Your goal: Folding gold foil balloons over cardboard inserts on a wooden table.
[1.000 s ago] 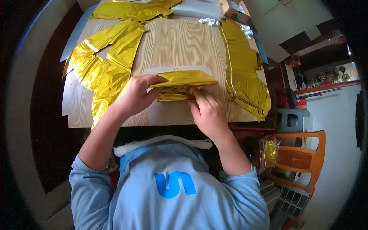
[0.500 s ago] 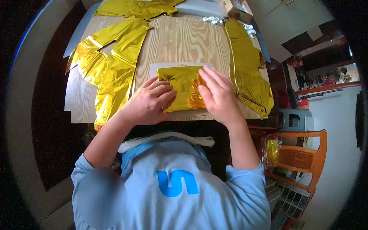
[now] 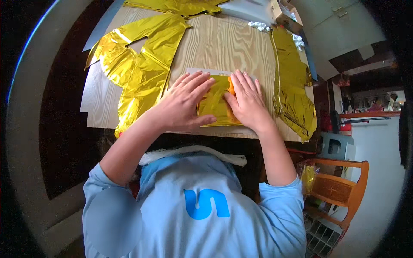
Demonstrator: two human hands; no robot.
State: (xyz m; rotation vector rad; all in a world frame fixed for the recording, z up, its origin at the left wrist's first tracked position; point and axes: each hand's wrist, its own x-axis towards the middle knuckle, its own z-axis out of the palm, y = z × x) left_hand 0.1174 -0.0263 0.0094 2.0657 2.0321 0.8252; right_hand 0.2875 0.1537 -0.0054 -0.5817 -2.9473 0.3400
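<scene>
A folded gold foil sheet (image 3: 218, 105) lies flat near the front edge of the wood-grain table. White paper (image 3: 215, 72) shows past its far edge. My left hand (image 3: 186, 101) rests over the foil's left side, fingers stretched out and thumb spread toward the near edge. On the right side, my right hand (image 3: 248, 99) presses down with its fingers straight and its thumb apart. A bright orange-gold reflection runs along the foil beside that thumb. Parts of the foil's left and right edges are hidden beneath the hands.
Large gold foil pieces lie on the table (image 3: 215, 47): one at left (image 3: 142, 64), one at right (image 3: 292, 81), another at the far edge (image 3: 176, 6). A cardboard box (image 3: 286, 16) and crumpled silvery bits (image 3: 259, 26) sit far right. A wooden chair (image 3: 335, 189) stands at right.
My left hand has gone from curled fingers at the foil's left edge to lying flat across it. My right hand stays on the right side. The whole view has shifted slightly.
</scene>
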